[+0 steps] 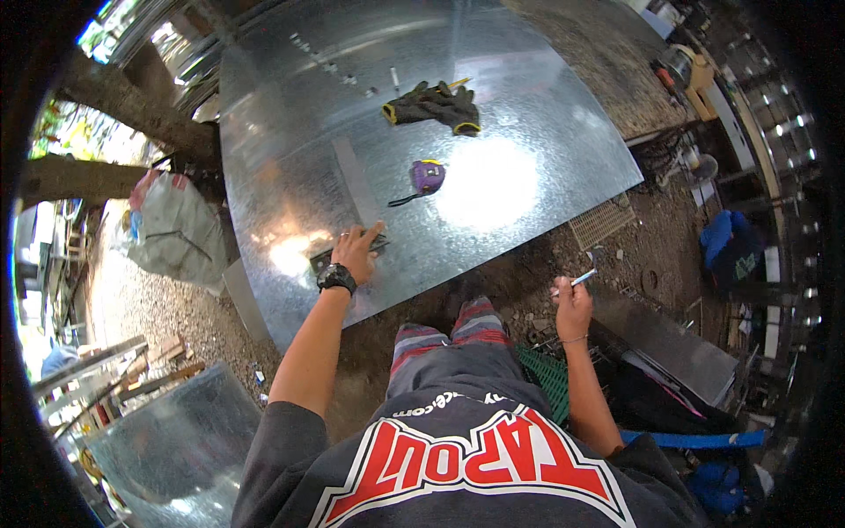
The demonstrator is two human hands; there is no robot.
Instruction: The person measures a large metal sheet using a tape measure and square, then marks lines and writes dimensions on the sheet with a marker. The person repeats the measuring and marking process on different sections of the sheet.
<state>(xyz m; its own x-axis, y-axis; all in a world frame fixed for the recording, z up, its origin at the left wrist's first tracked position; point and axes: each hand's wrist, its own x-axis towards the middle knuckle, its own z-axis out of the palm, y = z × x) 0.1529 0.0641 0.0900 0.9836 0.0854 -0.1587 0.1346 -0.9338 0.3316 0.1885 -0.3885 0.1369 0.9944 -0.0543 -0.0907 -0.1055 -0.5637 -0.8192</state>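
Observation:
A large shiny sheet of metal (299, 167) lies in front of me. At its near left part, my left hand (354, 253) presses down over the dark crosspiece of a square, gripping it; the square's flat grey blade (353, 180) points away across the sheet. My right hand (573, 304) is off the sheet's near edge, closed around a slim white and light-blue pen or marker (584, 277). Right of the blade sits a purple tape measure (429, 176) with a black strap. Dark work gloves (436, 107) with yellow cuffs lie farther back, beside a white marker-like stick (394, 79).
A brown board or tabletop (616, 66) adjoins the sheet at the far right. A grey sack (180, 233) stands left of the sheet. Another curved metal sheet (180, 440) is at the lower left. A green plastic crate (544, 383) is by my right leg.

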